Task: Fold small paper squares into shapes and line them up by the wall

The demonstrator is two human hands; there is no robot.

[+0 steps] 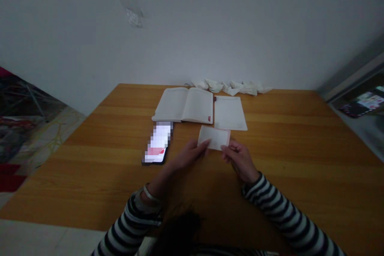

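A small white sheet of paper (213, 137), folded or layered along its right side, is held up between my two hands over the table. My left hand (192, 154) pinches its lower left edge, the thumb lying on the front. At the lower right corner my right hand (240, 158) grips it between thumb and fingers. Just beyond is a larger loose sheet (230, 114) lying flat. Left of that sheet an open notebook (198, 104) shows pale pages. A phone (158, 144) with a lit, blurred screen rests to the left of my hands.
Several crumpled white tissues (231, 87) line the table's back edge against the wall (210, 28). The wooden table (300, 136) extends to both sides. Clutter (24, 116) lies beyond its left edge, and a dark object with a bright patch (367, 100) is at far right.
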